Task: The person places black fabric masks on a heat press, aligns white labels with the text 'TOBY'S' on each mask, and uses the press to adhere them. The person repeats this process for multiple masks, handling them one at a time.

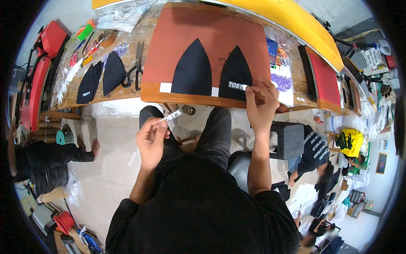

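Observation:
Two black pointed fabric panels (pixel 192 71) lie side by side on the reddish-brown pad of a heat press (pixel 152 57). My right hand (pixel 262 103) pinches the right end of a small lettered transfer strip (pixel 236 85), which lies across the lower part of the right-hand panel (pixel 236 66). Between thumb and fingers of my left hand (pixel 151 139), a second lettered strip (pixel 173 116) is held in the air before the pad's front edge. White pieces (pixel 165 87) show at the lower edges of the panels.
Left of the pad are black-handled scissors (pixel 137 68), a loose black panel (pixel 113 74), a panel stack (pixel 88 84) and tape rolls (pixel 107 38). A yellow press part (pixel 279 25) arches behind. A phone (pixel 271 50) lies right. Other people are at both sides; a black stool (pixel 287 140) stands right.

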Demonstrator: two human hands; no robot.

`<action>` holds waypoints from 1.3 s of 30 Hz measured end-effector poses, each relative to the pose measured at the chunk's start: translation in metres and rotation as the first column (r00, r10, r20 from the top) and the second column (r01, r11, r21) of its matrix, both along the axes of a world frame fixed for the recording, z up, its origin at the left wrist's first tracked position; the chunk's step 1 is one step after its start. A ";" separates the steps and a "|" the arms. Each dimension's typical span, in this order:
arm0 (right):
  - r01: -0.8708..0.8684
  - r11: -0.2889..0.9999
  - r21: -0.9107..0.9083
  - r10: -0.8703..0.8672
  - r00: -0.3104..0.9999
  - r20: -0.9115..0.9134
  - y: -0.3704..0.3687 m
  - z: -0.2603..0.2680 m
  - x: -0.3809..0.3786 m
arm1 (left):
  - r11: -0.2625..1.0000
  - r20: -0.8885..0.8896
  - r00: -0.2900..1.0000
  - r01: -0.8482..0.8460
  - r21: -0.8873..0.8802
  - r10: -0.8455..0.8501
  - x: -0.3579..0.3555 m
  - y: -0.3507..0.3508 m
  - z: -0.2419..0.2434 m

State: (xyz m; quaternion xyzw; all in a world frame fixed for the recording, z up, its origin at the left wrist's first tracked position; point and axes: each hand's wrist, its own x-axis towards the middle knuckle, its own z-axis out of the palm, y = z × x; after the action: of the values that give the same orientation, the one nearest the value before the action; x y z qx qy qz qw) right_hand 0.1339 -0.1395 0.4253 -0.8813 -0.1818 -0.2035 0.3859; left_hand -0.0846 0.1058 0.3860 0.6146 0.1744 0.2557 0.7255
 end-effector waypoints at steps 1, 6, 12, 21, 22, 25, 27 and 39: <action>0.017 0.998 -0.053 -0.014 0.998 0.069 0.000 0.001 0.000 | 1.000 -0.012 1.000 -0.002 0.003 0.002 -0.001 0.002 -0.001; 0.005 0.999 -0.046 -0.003 0.999 0.043 -0.001 0.004 0.001 | 1.000 -0.041 0.999 -0.016 0.011 0.016 -0.001 0.006 -0.002; 0.015 0.997 -0.078 -0.014 1.000 0.010 -0.002 0.006 0.003 | 1.000 -0.039 0.999 -0.015 0.003 0.015 0.004 0.002 0.003; 0.036 0.991 -0.129 -0.035 0.999 0.009 0.002 0.008 -0.001 | 1.000 -0.034 0.999 -0.002 0.007 0.002 0.006 0.003 -0.001; 0.040 0.991 -0.130 -0.037 0.999 0.022 0.002 0.008 -0.001 | 1.000 -0.039 0.999 -0.002 0.005 0.002 0.006 0.003 -0.001; 0.047 0.988 -0.144 -0.041 0.998 0.041 0.003 0.007 -0.001 | 1.000 -0.042 0.999 -0.004 0.006 0.004 0.007 0.002 -0.001; 0.025 0.995 -0.101 -0.023 0.999 0.023 0.003 0.008 -0.001 | 1.000 -0.043 0.999 -0.003 0.007 0.004 0.007 0.001 -0.001; 0.062 0.989 -0.132 -0.059 0.998 0.023 0.004 0.007 0.000 | 1.000 -0.048 0.999 0.000 -0.001 0.000 0.009 0.001 -0.001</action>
State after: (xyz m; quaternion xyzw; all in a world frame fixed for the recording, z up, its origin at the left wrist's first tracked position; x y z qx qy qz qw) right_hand 0.1338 -0.1356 0.4326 -0.9082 -0.1718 -0.2108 0.3183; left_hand -0.0760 0.1064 0.3851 0.6203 0.1921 0.2407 0.7214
